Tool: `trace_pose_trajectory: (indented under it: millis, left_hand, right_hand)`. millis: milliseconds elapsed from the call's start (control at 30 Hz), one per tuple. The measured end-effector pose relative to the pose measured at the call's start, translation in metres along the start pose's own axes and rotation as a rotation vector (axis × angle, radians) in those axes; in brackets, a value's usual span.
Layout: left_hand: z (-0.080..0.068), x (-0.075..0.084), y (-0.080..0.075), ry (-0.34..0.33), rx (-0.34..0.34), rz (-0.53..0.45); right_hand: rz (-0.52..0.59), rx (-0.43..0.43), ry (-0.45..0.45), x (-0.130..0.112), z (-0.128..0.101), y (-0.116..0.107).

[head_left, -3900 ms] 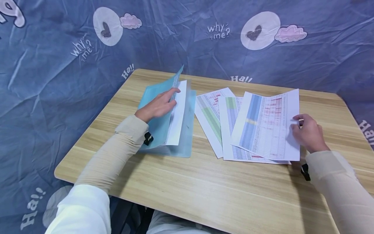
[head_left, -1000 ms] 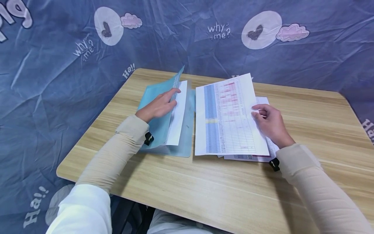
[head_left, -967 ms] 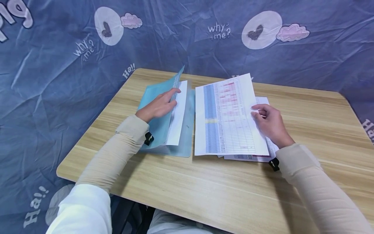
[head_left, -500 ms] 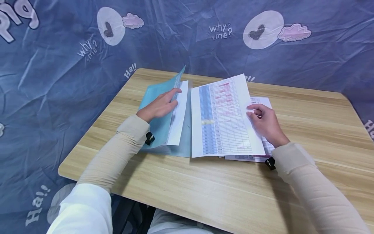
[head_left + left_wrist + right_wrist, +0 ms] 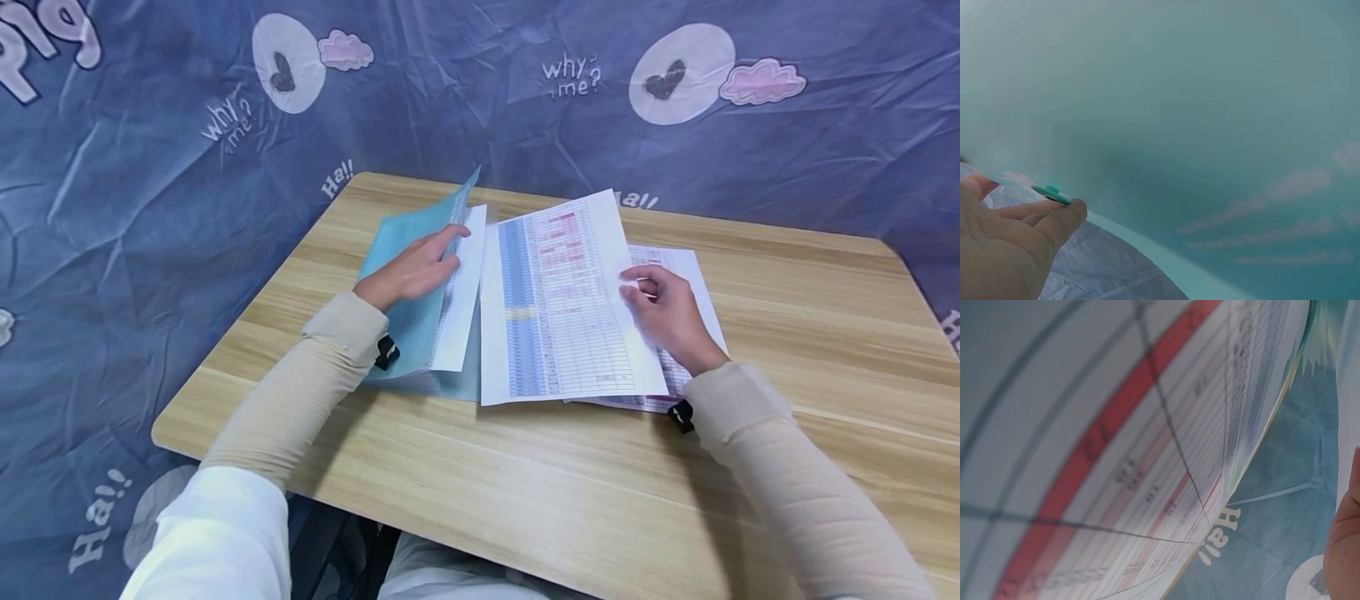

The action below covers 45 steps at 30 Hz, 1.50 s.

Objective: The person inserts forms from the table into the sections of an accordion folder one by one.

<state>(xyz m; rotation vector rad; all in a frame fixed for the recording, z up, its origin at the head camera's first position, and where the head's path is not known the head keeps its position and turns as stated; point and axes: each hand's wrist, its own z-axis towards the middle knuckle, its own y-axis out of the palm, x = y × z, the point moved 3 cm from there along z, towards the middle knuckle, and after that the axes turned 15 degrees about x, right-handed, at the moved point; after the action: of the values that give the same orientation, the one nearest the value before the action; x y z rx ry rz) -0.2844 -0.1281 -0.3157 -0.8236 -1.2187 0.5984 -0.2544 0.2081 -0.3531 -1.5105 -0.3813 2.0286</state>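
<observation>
My left hand (image 5: 416, 268) is at the raised cover of a translucent teal plastic folder (image 5: 405, 242), gripping its free edge. In the left wrist view the curled fingers (image 5: 1063, 222) meet that edge beside a green snap button (image 5: 1050, 194). White printed paper (image 5: 462, 308) stands tilted inside the folder. My right hand (image 5: 667, 312) pinches the right edge of a printed sheet (image 5: 573, 308) between thumb and fingers. That sheet has a blue column and red-marked rows; its left edge overlaps the folder's right side in the head view. The right wrist view shows its table (image 5: 1147, 444) close up.
Under the held sheet, more printed sheets (image 5: 686, 267) lie on the wooden table (image 5: 525, 492). A blue patterned cloth (image 5: 480, 100) hangs behind and to the left of the table. The table's front edge runs just ahead of the person's lap.
The right hand has carried the blue-column sheet left, from the right side of the spread sheets to the folder. The spread sheets beneath are now bunched together. The left hand stays at the cover.
</observation>
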Motion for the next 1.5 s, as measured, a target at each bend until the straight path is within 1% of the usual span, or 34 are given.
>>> trace_pose_trajectory:
  millis: [133,467,1000,1500]
  left_hand:
    - [-0.001,0.0,0.0,-0.011,-0.002,0.004]
    - [-0.001,0.001,0.0,-0.026,-0.01,-0.006]
    - [-0.001,0.001,0.001,-0.031,-0.012,0.005]
    - [0.001,0.001,0.002,-0.033,-0.007,0.009]
  right_hand:
    - [0.013,-0.005,-0.005,-0.003,0.001,0.003]
    - [0.041,-0.012,0.016,-0.006,0.003,0.014]
    - [0.054,-0.05,0.036,-0.014,0.004,0.034]
    - [0.065,-0.06,0.082,-0.02,0.007,0.044]
